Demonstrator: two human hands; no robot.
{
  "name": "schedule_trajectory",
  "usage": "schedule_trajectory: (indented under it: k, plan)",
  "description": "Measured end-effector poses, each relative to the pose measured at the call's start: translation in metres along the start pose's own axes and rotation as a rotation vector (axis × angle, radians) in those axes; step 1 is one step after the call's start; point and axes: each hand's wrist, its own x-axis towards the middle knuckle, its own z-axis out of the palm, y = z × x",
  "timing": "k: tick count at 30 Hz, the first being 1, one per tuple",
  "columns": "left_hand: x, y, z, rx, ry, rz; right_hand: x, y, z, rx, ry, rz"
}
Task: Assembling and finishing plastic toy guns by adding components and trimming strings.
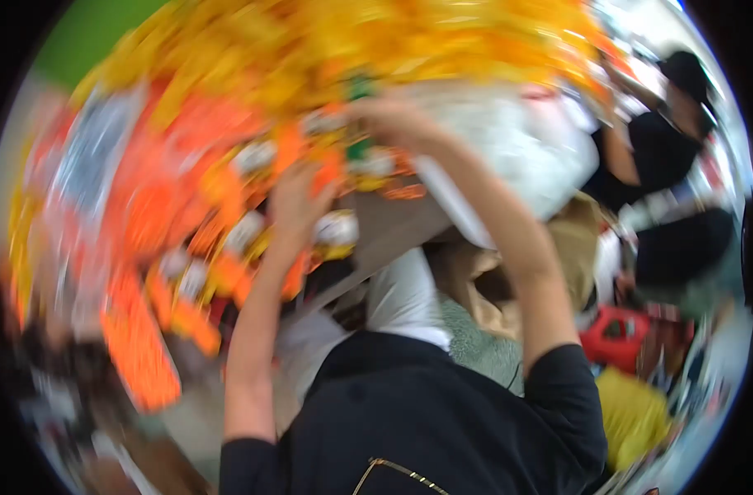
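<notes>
Motion blurs much of the view. My left hand (298, 202) reaches into a spread of orange and yellow soft-looking pieces with round white parts. Its thumb and fingers close about a bright orange piece (330, 165); the piece's exact kind is too smeared to name. Farther off and to the right, my right hand (389, 120) is beside a green strip (359, 148). Its fingers are smeared, so any hold on the strip is unclear. Below the left hand lies a yellow-and-white piece (337, 231). Similar pieces (192, 279) cluster left of my left forearm.
Yellow bagged goods (393, 37) pile up along the far side. Clear plastic bags (100, 157) lie at the left, a whitish bag (508, 148) at the right. The brownish work surface (401, 221) ends before my lap. Another person (657, 148) works at the right, near a red container (616, 337).
</notes>
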Motion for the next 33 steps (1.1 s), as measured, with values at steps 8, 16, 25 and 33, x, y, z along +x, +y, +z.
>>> schedule_trajectory:
  k: [8,16,25,33]
  plan:
    - [0.000,-0.011,-0.011,0.112,-0.188,-0.134,0.043,0.071,0.064,-0.956,0.405,-0.306]
    - [0.010,-0.004,-0.010,0.195,-0.285,-0.146,0.053,0.072,0.056,-1.258,0.311,-0.113]
    - [0.007,-0.017,0.005,-0.078,-0.231,-0.114,0.054,0.064,0.054,-0.941,0.535,-0.617]
    - [0.017,0.015,-0.014,0.159,-0.412,-0.347,0.037,0.010,0.033,-0.446,0.536,-0.349]
